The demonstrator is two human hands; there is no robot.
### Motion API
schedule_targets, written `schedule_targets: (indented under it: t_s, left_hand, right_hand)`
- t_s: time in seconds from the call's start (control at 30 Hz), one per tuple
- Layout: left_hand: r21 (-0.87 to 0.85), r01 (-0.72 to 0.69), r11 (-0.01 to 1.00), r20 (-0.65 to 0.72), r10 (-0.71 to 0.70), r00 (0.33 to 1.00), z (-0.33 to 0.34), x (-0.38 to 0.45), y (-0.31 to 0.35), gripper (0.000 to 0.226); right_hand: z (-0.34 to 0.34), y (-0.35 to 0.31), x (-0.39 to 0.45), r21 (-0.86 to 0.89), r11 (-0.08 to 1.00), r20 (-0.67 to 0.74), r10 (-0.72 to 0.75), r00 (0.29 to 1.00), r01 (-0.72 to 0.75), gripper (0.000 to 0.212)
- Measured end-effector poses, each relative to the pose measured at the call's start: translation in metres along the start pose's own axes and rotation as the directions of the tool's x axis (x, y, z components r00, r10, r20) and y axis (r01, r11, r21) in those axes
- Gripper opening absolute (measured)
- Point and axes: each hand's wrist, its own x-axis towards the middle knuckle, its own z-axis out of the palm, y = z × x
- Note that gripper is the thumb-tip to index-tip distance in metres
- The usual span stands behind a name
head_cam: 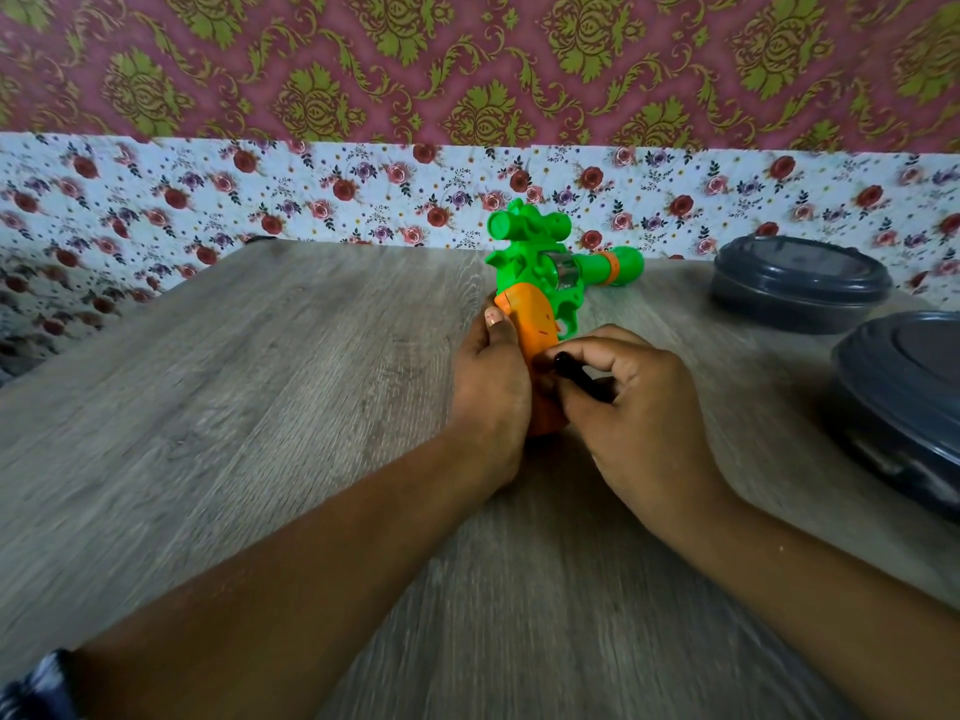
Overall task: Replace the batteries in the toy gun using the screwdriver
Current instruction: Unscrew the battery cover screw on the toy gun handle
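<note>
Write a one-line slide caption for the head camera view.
Left hand steadies the toy gun by its orange grip while the right hand holds a black screwdriver against it.

This looks like a home room: the wall (467,59) carries ornate maroon and gold damask paper above a band of rose-print covering (311,194). A grey wood-grain counter (234,381) holds two lidded dark plastic containers (800,283), household ware

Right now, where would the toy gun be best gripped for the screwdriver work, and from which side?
By the orange handle, from its left, as the left hand does. The green toy gun stands handle-down, barrel pointing away right, leaving the handle's right face open for the black screwdriver in the right hand.
</note>
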Motion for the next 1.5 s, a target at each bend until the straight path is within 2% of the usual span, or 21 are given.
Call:
schedule_targets:
  t_s: [0.37,0.53,0.63,0.77,0.97,1.17,1.23,1.3,1.37,1.43,1.5]
  left_hand:
    - [0.015,-0.050,0.999,0.000,0.050,0.999,-0.001,0.002,-0.003,0.031]
    - [-0.007,0.009,1.000,0.004,-0.009,1.000,-0.004,0.007,-0.005,0.035]
    - [-0.023,0.019,1.000,-0.005,-0.019,1.000,-0.004,0.008,-0.005,0.035]
    - [-0.031,-0.028,0.999,-0.008,0.028,1.000,0.000,0.005,-0.004,0.029]
    - [-0.058,-0.048,0.997,0.017,0.049,0.999,0.002,0.001,-0.003,0.032]
    - [0.017,-0.065,0.998,0.023,0.065,0.998,0.000,0.002,-0.005,0.034]
    - [0.000,-0.063,0.998,0.018,0.063,0.998,0.001,0.004,-0.005,0.028]
    - [-0.047,-0.031,0.998,0.030,0.032,0.999,0.001,0.003,-0.002,0.023]
    - [-0.083,0.003,0.997,0.052,0.001,0.999,0.001,0.002,-0.001,0.025]
    - [-0.085,0.016,0.996,0.064,-0.011,0.998,0.000,0.001,-0.001,0.032]
    - [-0.066,-0.002,0.998,0.080,0.007,0.997,-0.003,0.001,0.000,0.036]
  right_hand:
    - [0.001,-0.001,0.001,-0.071,0.996,-0.017,-0.063,0.998,0.062,0.022]
    - [0.003,-0.002,-0.003,-0.182,0.969,0.053,-0.159,0.986,0.166,0.025]
    - [0.003,-0.001,-0.001,-0.164,0.973,0.059,-0.157,0.986,0.165,0.023]
    - [0.002,0.000,0.003,-0.051,0.997,0.015,-0.055,0.998,0.056,0.020]
    - [0.005,-0.002,0.009,0.067,0.984,0.069,0.160,0.985,-0.165,0.003]
    - [-0.005,-0.002,0.022,0.087,0.957,0.166,0.261,0.951,-0.278,0.015]
    - [-0.023,0.001,0.028,0.015,0.937,0.234,0.336,0.912,-0.349,0.008]
    - [-0.042,0.013,0.034,-0.202,0.894,0.299,0.446,0.844,-0.401,0.018]
    - [-0.054,0.021,0.036,-0.379,0.804,0.315,0.578,0.753,-0.459,0.020]
    - [-0.059,0.024,0.037,-0.424,0.741,0.295,0.657,0.694,-0.522,0.020]
    - [-0.062,0.026,0.038,-0.450,0.725,0.270,0.667,0.694,-0.522,0.022]
